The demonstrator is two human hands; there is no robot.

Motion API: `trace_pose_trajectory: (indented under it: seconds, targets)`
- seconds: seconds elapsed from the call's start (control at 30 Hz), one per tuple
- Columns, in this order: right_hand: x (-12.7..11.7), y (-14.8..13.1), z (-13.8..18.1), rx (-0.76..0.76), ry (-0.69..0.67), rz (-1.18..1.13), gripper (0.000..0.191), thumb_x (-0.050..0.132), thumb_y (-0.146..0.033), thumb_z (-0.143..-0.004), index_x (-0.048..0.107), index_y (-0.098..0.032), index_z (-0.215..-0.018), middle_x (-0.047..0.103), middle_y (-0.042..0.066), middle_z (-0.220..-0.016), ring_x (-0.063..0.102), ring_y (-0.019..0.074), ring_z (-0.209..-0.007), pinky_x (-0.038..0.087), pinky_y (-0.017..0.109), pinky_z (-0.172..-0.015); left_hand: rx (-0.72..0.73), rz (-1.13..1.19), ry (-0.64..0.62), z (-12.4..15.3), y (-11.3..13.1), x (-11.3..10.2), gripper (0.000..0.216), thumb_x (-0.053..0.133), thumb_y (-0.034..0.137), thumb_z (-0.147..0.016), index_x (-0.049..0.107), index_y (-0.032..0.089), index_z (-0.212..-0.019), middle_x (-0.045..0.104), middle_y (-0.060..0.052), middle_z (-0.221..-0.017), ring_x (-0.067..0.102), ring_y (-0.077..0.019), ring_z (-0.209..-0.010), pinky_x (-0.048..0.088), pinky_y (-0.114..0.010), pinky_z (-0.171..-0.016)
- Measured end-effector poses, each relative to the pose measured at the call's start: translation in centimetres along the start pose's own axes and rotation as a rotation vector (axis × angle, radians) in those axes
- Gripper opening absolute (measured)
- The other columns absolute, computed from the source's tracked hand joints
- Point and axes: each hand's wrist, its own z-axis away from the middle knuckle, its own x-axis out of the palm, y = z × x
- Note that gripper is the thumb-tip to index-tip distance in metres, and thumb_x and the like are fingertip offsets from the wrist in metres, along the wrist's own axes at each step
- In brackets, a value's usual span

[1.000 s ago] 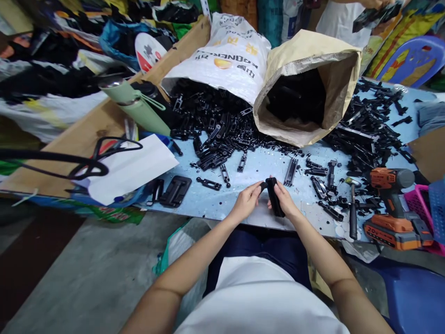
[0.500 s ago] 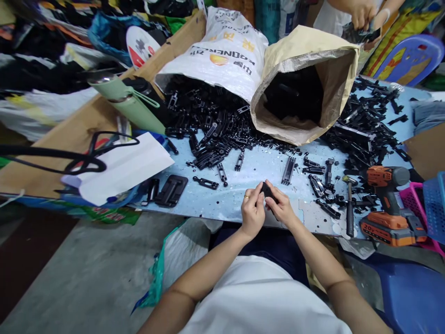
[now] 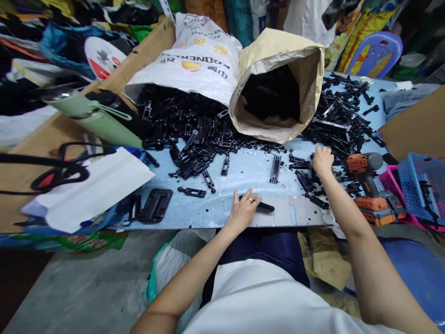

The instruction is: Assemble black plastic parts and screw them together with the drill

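My left hand (image 3: 244, 211), a ring on one finger, rests on the table's front part with its fingers spread. They lie over one end of a flat black plastic part (image 3: 266, 207), whose rounded other end sticks out to the right. Further right, my right hand (image 3: 322, 162) is curled down among small black parts (image 3: 306, 180) left of the orange and black cordless drill (image 3: 370, 185). Its fingertips are hidden, and what they hold cannot be made out. A small yellowish piece (image 3: 336, 171) shows just beside that hand.
A white sack (image 3: 194, 60) and a brown paper sack (image 3: 278, 88) lie open towards me, black parts heaped around them. At left are a green flask (image 3: 100, 123), white paper (image 3: 93, 190) and a black tray-like piece (image 3: 155, 205). A blue basket (image 3: 419, 181) stands at right.
My hands have parted. The black part they held together now lies on the table under my left fingers. My right hand has moved right and forward to the parts beside the drill.
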Motion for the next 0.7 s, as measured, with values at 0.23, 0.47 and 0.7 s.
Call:
trace_pose_trajectory:
  seconds: [0.23, 0.47, 0.7]
  targets:
    - [-0.3, 2.7, -5.0, 0.119, 0.162, -0.069, 0.032, 0.038, -0.024, -0.088, 0.062, -0.005, -0.080, 0.056, 0.023, -0.085, 0.055, 0.0263, -0.082, 0.039, 0.045, -0.068, 0.005, -0.141, -0.069, -0.6, -0.1, -0.1, 0.035, 0.045, 0.006, -0.082, 0.059, 0.017, -0.112, 0.065, -0.010, -0.086, 0.060, -0.0225, -0.086, 0.042, -0.047, -0.091]
    - [-4.1, -0.4, 0.7, -0.116, 0.283, -0.147, 0.015, 0.049, -0.019, -0.081, 0.061, -0.012, -0.086, 0.061, 0.017, -0.094, 0.058, 0.0225, -0.090, 0.044, 0.037, -0.078, -0.259, 0.630, 0.201, -1.1, 0.3, -0.8, 0.041, 0.057, 0.035, -0.081, 0.053, 0.021, -0.119, 0.057, -0.011, -0.113, 0.055, -0.0244, -0.105, 0.045, -0.042, -0.090]
    - [-1.0, -6.7, 15.0, -0.463, 0.183, -1.005, 0.034, 0.054, -0.042, -0.081, 0.053, -0.023, -0.109, 0.063, 0.008, -0.096, 0.062, 0.0190, -0.084, 0.053, 0.033, -0.068, -0.766, 1.589, 0.346, -4.7, 1.7, -1.8, 0.034, 0.065, 0.038, -0.072, 0.057, 0.018, -0.099, 0.058, 0.000, -0.081, 0.056, -0.0070, -0.055, 0.047, -0.021, -0.053]
